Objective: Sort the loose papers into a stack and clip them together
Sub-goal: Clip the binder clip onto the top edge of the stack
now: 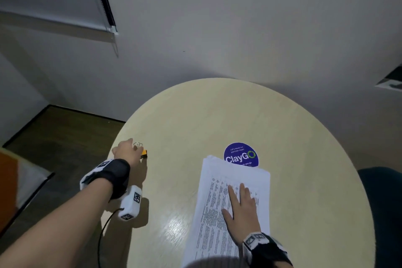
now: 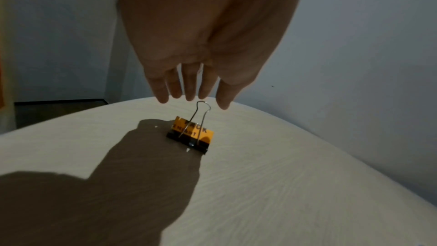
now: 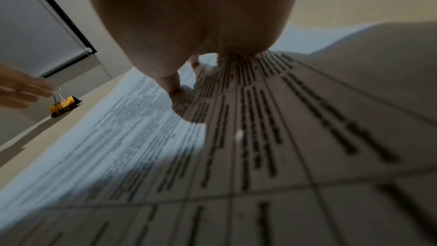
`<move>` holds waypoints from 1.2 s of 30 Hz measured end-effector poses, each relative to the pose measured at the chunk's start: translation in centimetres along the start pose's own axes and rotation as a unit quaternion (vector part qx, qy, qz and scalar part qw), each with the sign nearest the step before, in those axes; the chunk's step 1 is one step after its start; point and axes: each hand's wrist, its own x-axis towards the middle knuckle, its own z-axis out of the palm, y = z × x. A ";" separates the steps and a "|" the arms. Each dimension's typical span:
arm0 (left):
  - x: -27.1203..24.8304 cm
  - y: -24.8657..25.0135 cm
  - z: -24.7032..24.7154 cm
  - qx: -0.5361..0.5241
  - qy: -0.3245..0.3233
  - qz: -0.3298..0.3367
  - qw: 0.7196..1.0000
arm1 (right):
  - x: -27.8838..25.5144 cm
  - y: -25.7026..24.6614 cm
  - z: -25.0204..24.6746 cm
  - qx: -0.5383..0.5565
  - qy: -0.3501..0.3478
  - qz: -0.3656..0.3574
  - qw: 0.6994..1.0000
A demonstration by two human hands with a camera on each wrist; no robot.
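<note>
The papers (image 1: pixel 230 202) already lie gathered in a stack on the round desk (image 1: pixel 217 115), close to the person, with the stack's far end covering part of a purple sticker (image 1: pixel 241 154). The right hand (image 1: pixel 241 209) lies flat on the top sheet, fingers straight, pressing and curled round nothing. The binder clip (image 2: pixel 191 136), orange and black, sits well apart from the stack, near the desk's left edge, with one wire handle standing up. The left hand (image 2: pixel 201 44) hangs just above it with fingers extended downward. Its grip is released and holds nothing. From the right wrist view the fingertips seem to reach the wire loop, but I cannot tell whether they touch.

The sorting looks done to me, and fetching the clip is the step in hand. The clip sits close to the rim, so a clumsy poke at the upright handle could tip it or skid it off the desk to the floor. A pinch on the thin wire alone would let the clip swing and slip. The far sheets look slightly fanned, so if the right hand lifts early, the stack may spread and the clip may miss some pages.
</note>
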 end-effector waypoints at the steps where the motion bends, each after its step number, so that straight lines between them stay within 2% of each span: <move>1: 0.4 -0.1 0.1 -0.010 0.002 0.008 1.000 | -0.1 0.1 0.2 0.007 0.002 -0.001 1.000; 5: 0.9 -0.4 1.0 -0.028 0.026 0.032 0.999 | -0.5 0.0 0.5 0.020 0.006 0.007 1.000; 9: 0.2 0.1 1.8 -0.038 0.006 0.025 0.999 | -0.3 0.3 0.9 0.013 -0.055 0.021 0.998; 10: 0.0 0.1 2.0 -0.038 -0.003 0.025 0.999 | -0.7 0.0 0.0 0.028 -0.052 0.016 0.998; 12: -0.6 0.1 2.0 -0.045 -0.016 0.044 0.998 | -0.6 0.0 -0.4 0.025 -0.001 0.009 1.000; 15: -2.0 1.0 1.5 -0.071 -0.017 0.105 0.992 | 0.0 -0.7 -2.3 0.061 -0.066 0.019 0.996; 17: -3.9 2.3 0.7 -0.082 -0.047 0.172 0.981 | 0.1 -2.0 -4.5 0.126 -0.058 0.011 0.990; 19: -6.5 3.9 0.0 -0.059 -0.112 0.256 0.958 | -0.2 -3.3 -6.6 0.234 -0.039 -0.014 0.971; 22: -11.3 6.2 -0.3 0.003 -0.231 0.365 0.902 | -1.4 -5.6 -9.1 0.348 -0.090 -0.051 0.932; 24: -14.3 7.0 0.4 0.006 -0.268 0.401 0.876 | -2.2 -6.3 -9.5 0.387 -0.118 -0.061 0.913; 28: -17.1 7.3 1.8 -0.018 -0.251 0.422 0.871 | -3.3 -5.3 -10.1 0.377 -0.094 -0.044 0.920; 36: -18.3 10.0 3.4 0.015 -0.260 0.463 0.847 | -3.0 -2.2 -10.1 0.353 -0.075 -0.022 0.932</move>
